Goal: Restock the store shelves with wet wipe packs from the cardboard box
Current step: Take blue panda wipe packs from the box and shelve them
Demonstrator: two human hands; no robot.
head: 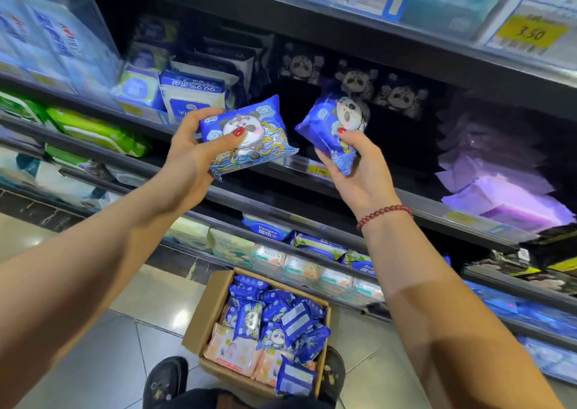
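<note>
Left hand [187, 149] grips a blue panda pack [249, 136], thumb on top, fingers under. Right hand [359, 171] grips a second blue panda pack [327, 127], tilted on end. The hands are apart, both raised well above the cardboard box [206, 321], at the shelf [249, 196] above the box. The box is open on the floor [93, 361]. Inside the box: more blue packs [296, 321] and pink packs [231, 351]. Black shoes [165, 380] are just beside the box.
</note>
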